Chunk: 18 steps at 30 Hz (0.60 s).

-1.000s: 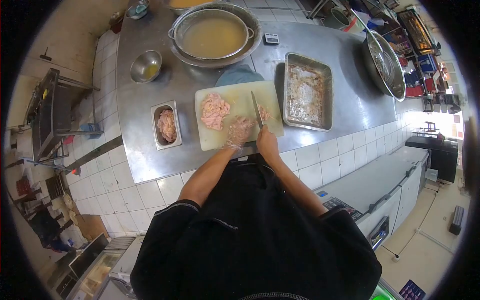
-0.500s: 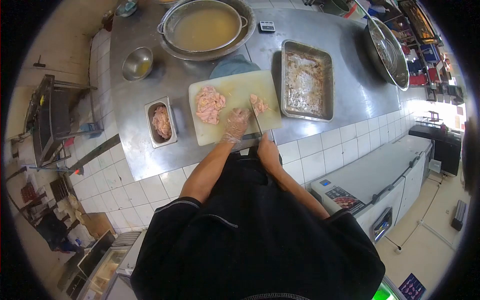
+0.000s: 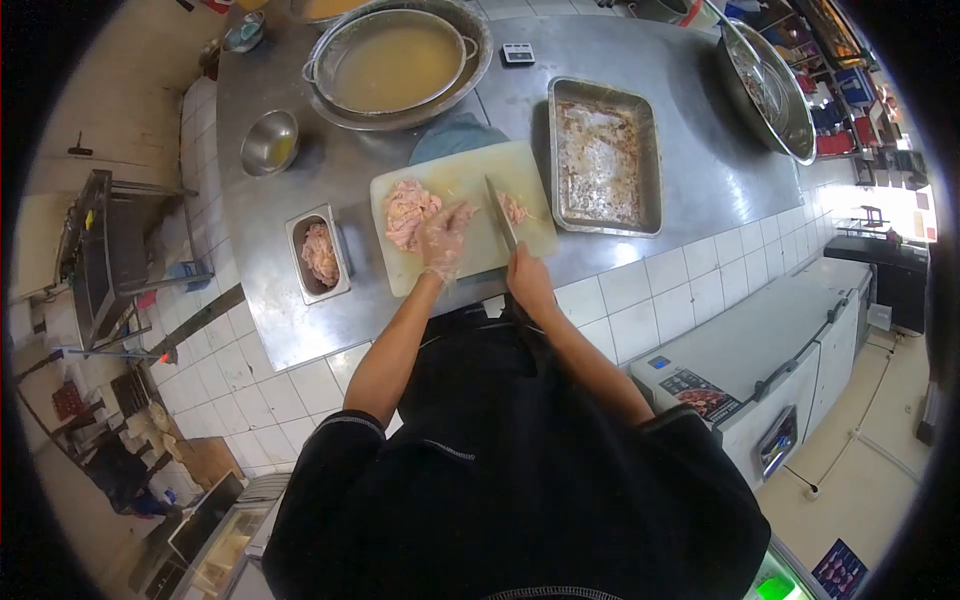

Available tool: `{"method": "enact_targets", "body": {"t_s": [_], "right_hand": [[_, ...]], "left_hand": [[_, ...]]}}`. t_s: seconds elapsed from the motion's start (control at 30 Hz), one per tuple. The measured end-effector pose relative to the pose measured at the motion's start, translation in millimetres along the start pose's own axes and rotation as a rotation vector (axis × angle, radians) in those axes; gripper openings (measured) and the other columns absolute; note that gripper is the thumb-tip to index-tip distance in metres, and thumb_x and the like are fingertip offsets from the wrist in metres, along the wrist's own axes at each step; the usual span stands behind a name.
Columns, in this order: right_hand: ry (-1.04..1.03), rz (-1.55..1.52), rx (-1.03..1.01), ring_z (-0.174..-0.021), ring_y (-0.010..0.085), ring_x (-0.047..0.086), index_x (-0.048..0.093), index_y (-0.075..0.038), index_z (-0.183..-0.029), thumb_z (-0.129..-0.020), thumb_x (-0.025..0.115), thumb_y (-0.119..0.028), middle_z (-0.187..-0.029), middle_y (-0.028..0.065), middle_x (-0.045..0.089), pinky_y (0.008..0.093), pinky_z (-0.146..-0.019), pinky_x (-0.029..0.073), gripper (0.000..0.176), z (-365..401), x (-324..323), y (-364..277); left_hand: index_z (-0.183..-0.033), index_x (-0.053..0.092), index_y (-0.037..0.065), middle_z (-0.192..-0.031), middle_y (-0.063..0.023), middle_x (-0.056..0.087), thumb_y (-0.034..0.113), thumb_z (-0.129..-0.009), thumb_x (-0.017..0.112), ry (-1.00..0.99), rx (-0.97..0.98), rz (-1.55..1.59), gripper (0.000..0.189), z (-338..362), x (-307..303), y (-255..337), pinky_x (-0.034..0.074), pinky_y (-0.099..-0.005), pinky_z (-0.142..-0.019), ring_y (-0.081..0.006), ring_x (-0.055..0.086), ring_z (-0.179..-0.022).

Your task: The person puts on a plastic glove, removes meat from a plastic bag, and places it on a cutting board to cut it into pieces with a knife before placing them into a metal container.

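Observation:
My right hand [image 3: 530, 282] grips a long knife [image 3: 502, 212] by its handle. The blade points away from me over the white cutting board [image 3: 470, 172], just left of a small heap of cut raw meat [image 3: 513, 208]. My left hand [image 3: 443, 240], in a clear plastic glove, is over the board at the right edge of a larger pile of pale pink raw meat [image 3: 408, 210]. Its fingers are curled together, and what is in them is hard to make out. Left of the board stands a small metal container [image 3: 340, 268] holding more raw meat [image 3: 320, 255].
Right of the board lies a stained metal tray [image 3: 605, 160]. Behind it are a pot of cloudy liquid [image 3: 395, 65], a blue-grey cloth [image 3: 455, 138] and a small digital device [image 3: 518, 54]. A metal bowl [image 3: 270, 145] stands left; a large wok-like pan [image 3: 765, 95] is far right.
My left hand has moved left, away from the knife and to the meat pile. The knife has shifted slightly left of the cut meat, with my right hand still gripping it.

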State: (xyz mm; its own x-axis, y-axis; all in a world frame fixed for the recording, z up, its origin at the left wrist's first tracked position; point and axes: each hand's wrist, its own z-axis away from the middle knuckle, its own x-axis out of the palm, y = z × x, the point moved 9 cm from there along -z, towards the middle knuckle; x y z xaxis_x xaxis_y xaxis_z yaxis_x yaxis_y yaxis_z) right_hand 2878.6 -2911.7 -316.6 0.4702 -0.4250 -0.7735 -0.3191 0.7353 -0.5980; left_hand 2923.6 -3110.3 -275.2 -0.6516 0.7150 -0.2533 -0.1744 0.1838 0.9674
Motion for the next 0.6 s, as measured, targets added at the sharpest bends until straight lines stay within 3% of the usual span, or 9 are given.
{"method": "enact_targets", "body": {"t_s": [0.07, 0.17, 0.27, 0.37, 0.47, 0.57, 0.6], "right_hand": [[0.099, -0.064, -0.014, -0.071, 0.0534, 0.062, 0.051, 0.004, -0.105, -0.099, 0.049, -0.015, -0.073, 0.0318, 0.063, 0.0598, -0.063, 0.049, 0.021, -8, -23, -12], [0.16, -0.172, 0.009, -0.072, 0.0531, 0.062, 0.052, 0.004, -0.1, -0.099, 0.051, -0.014, -0.072, 0.0321, 0.062, 0.059, -0.061, 0.047, 0.018, 3, -59, -20], [0.172, -0.232, 0.035, -0.074, 0.0536, 0.061, 0.052, 0.002, -0.096, -0.099, 0.053, -0.014, -0.073, 0.0325, 0.061, 0.0573, -0.06, 0.045, 0.016, 21, -81, -8], [0.176, -0.253, 0.064, -0.073, 0.0538, 0.06, 0.052, 0.002, -0.094, -0.099, 0.053, -0.014, -0.073, 0.0324, 0.061, 0.0569, -0.059, 0.044, 0.017, 37, -90, 8], [0.173, -0.272, 0.139, -0.073, 0.0536, 0.06, 0.052, 0.002, -0.093, -0.1, 0.053, -0.015, -0.073, 0.0323, 0.061, 0.0566, -0.059, 0.044, 0.018, 50, -91, 21], [0.178, -0.275, 0.208, -0.073, 0.0534, 0.061, 0.053, 0.001, -0.093, -0.1, 0.053, -0.015, -0.074, 0.0324, 0.061, 0.0562, -0.059, 0.044, 0.017, 55, -90, 29], [0.184, -0.286, 0.223, -0.073, 0.0534, 0.06, 0.053, 0.001, -0.093, -0.1, 0.054, -0.015, -0.074, 0.0325, 0.061, 0.0561, -0.059, 0.044, 0.017, 55, -88, 31]], "left_hand": [[-0.101, 0.07, 0.001, -0.094, -0.0167, 0.072, 0.003, -0.088, 0.064, 0.074, -0.083, 0.077, 0.014, 4, -14, -17, 0.056, -0.0404, -0.08, -0.03, 0.071, -0.085], [-0.113, 0.064, 0.0, -0.101, -0.0203, 0.071, 0.0, -0.086, 0.061, 0.192, 0.215, -0.317, 0.026, 8, -19, -14, 0.054, -0.0434, -0.085, -0.033, 0.069, -0.094], [-0.114, 0.06, -0.001, -0.101, -0.0211, 0.069, -0.001, -0.082, 0.061, 0.15, 0.08, -0.365, 0.032, 7, -1, -37, 0.051, -0.0472, -0.087, -0.0377, 0.066, -0.099], [-0.107, 0.061, -0.002, -0.096, -0.0219, 0.068, 0.002, -0.078, 0.062, 0.192, 0.317, -0.784, 0.029, 10, 13, 6, 0.05, -0.0492, -0.083, -0.0402, 0.065, -0.094], [-0.105, 0.061, -0.002, -0.09, -0.0197, 0.066, 0.004, -0.078, 0.063, 0.033, 0.289, -0.763, 0.028, 0, 31, -11, 0.05, -0.0513, -0.078, -0.0407, 0.063, -0.086], [-0.104, 0.062, -0.001, -0.093, -0.0243, 0.063, 0.005, -0.071, 0.067, -0.095, 0.183, -0.529, 0.033, -7, 50, -31, 0.046, -0.0543, -0.084, -0.0435, 0.06, -0.095], [-0.099, 0.061, 0.0, -0.09, -0.022, 0.063, 0.004, -0.073, 0.067, -0.136, 0.121, -0.479, 0.027, -9, 61, -34, 0.048, -0.0529, -0.082, -0.0407, 0.061, -0.09]]}}
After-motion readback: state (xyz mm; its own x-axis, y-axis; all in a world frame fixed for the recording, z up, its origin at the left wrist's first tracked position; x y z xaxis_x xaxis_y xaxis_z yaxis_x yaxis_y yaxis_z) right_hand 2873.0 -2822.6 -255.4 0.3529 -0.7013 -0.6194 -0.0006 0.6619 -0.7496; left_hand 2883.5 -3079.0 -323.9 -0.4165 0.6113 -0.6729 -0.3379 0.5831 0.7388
